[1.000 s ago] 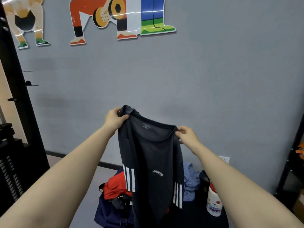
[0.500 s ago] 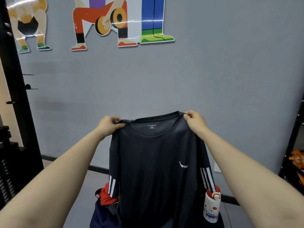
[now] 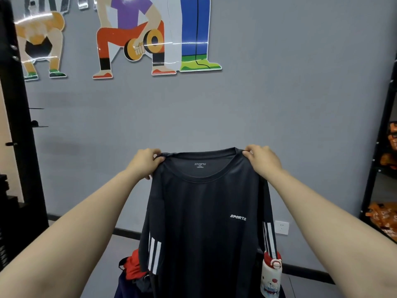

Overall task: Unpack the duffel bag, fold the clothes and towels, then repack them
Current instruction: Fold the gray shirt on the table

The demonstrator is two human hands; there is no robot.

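Observation:
A dark sports T-shirt (image 3: 204, 222) with white sleeve stripes hangs spread out in front of me, chest logo facing me. My left hand (image 3: 145, 161) pinches its left shoulder seam and my right hand (image 3: 261, 160) pinches the right one, both held up at the same height. Below, mostly hidden behind the shirt, lies a navy duffel bag (image 3: 122, 287) with a red garment (image 3: 133, 266) and other clothes bunched on it.
A white bottle with a red cap (image 3: 271, 276) stands at the lower right beside the shirt. A grey wall with gym figures is straight ahead. A black rack (image 3: 17, 147) stands at the left, and a shelf with orange packs (image 3: 386, 190) at the right.
My hands have moved apart and up, turning the shirt from a narrow hanging fold into a flat spread with its front toward me. The view has tilted upward.

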